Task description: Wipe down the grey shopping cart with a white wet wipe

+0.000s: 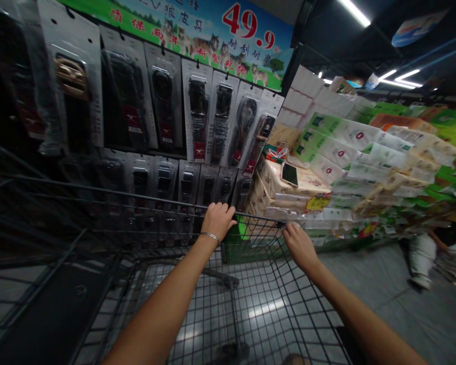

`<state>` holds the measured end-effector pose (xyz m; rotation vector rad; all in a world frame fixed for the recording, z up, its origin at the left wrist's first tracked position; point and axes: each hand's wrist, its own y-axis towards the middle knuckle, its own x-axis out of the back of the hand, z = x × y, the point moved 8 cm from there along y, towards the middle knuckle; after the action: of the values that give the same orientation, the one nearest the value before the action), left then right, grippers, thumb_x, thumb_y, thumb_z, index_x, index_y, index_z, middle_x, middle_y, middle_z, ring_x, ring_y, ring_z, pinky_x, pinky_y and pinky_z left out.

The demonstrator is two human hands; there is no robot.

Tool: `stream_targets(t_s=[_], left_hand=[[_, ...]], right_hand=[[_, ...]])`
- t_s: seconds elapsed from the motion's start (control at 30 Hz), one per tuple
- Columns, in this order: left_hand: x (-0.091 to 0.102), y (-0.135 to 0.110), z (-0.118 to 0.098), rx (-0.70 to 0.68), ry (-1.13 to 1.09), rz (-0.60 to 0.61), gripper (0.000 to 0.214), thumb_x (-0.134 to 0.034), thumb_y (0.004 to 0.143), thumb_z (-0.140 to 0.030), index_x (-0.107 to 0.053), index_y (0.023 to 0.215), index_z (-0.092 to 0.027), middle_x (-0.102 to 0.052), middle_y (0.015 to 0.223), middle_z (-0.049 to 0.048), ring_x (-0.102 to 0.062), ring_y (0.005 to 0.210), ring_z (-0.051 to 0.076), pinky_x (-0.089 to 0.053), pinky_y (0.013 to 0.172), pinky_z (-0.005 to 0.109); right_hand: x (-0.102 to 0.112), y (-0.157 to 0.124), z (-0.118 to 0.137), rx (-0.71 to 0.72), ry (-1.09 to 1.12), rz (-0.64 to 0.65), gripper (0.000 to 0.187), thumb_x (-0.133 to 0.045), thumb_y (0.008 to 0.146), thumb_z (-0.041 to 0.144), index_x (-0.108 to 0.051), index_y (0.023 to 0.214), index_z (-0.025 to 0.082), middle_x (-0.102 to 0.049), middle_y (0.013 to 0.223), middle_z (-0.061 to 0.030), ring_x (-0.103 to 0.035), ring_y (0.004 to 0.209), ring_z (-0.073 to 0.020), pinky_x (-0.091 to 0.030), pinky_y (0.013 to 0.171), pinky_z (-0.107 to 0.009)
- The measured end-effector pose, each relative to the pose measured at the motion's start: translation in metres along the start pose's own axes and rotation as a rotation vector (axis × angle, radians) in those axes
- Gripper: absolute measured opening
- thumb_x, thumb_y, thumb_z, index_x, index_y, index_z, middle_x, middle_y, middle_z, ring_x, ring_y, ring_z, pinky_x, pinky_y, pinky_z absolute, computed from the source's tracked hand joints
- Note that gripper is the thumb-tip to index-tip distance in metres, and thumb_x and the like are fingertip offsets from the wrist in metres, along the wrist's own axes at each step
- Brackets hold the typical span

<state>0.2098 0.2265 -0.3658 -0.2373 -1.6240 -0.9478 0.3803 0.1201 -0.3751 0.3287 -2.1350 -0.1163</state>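
A black wire shopping cart (251, 284) fills the lower part of the view, and the floor shows through its mesh. My left hand (217, 221), with a bracelet at the wrist, is closed over the cart's top rim. Farther right, my right hand (299, 246) wears a ring and grips the rim near the cart's corner. Just beyond the rim, a phone with a dark screen (289, 174) lies on a stack of wrapped tissue packs (285, 185). Beside it on the stack is a small orange and green packet (275, 153).
Packaged belts (198, 116) hang in rows on a rack ahead and to the left, under a 49.9 price banner (231, 35). Green and white tissue packs (338, 147) are piled high to the right. A person in light trousers (421, 256) is low down at the far right.
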Motion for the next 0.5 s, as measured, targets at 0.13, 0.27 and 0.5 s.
stream_targets(t_s=[0.13, 0.27, 0.5], left_hand=[[0.001, 0.000, 0.000, -0.010, -0.003, 0.005, 0.025, -0.068, 0.075, -0.036, -0.056, 0.090, -0.019, -0.059, 0.082, 0.0062, -0.052, 0.084, 0.024, -0.031, 0.068, 0.035], [0.001, 0.000, 0.000, -0.011, -0.002, 0.014, 0.024, -0.067, 0.076, -0.036, -0.056, 0.090, -0.020, -0.059, 0.084, 0.0066, -0.052, 0.085, 0.025, -0.031, 0.069, 0.035], [0.000, 0.000, 0.000, -0.017, -0.014, 0.007, 0.026, -0.066, 0.076, -0.037, -0.057, 0.091, -0.018, -0.059, 0.082, 0.0075, -0.051, 0.084, 0.026, -0.031, 0.067, 0.036]], right_hand=[[-0.015, 0.001, 0.002, -0.011, -0.016, 0.039, 0.020, -0.046, 0.082, 0.003, -0.064, 0.083, 0.012, -0.060, 0.091, -0.0129, -0.053, 0.086, -0.0233, -0.044, 0.075, -0.033], [-0.015, -0.006, 0.009, -0.011, -0.014, 0.053, 0.021, -0.046, 0.081, 0.002, -0.065, 0.083, 0.010, -0.061, 0.094, -0.0145, -0.053, 0.086, -0.0233, -0.045, 0.076, -0.034], [-0.015, -0.027, 0.018, -0.064, 0.054, 0.172, 0.024, -0.046, 0.079, 0.000, -0.065, 0.074, 0.014, -0.061, 0.081, -0.0105, -0.055, 0.081, -0.0211, -0.044, 0.073, -0.032]])
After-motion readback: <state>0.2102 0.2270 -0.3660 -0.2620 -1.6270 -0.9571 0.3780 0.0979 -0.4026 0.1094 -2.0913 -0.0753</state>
